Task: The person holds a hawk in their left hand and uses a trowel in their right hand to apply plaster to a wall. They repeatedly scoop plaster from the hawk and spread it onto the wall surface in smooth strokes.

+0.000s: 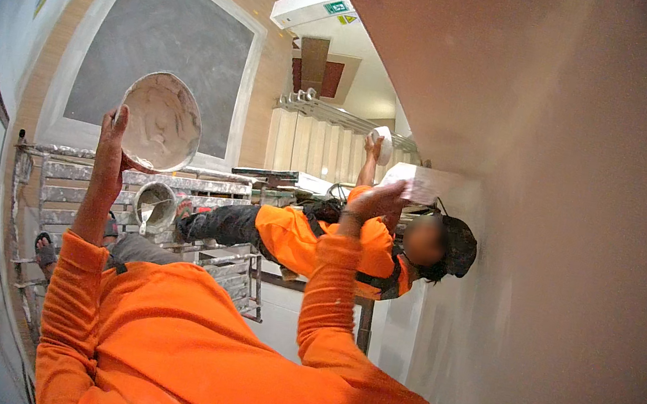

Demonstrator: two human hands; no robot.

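Note:
My left hand [113,139] grips the rim of a round white tub [159,123], tilted so that the pale pink filler inside shows. Its thumb lies over the edge. Raised to the right, my right hand [376,200] is closed on a wide, flat filling knife [415,183], whose whitish pink face lies up against the smooth pale surface [573,244] on the right. The knife's handle is hidden in my fingers. Whether its edge touches that surface, I cannot tell.
Below is a paint-spattered slatted platform [72,170], with a bucket [157,204] holding a whitened tool. Close by, a co-worker in an orange vest [287,239] raises a hand [372,152] with a white round object [385,146]. Behind stands a ladder [346,118]; a grey panel [172,31] lies beyond.

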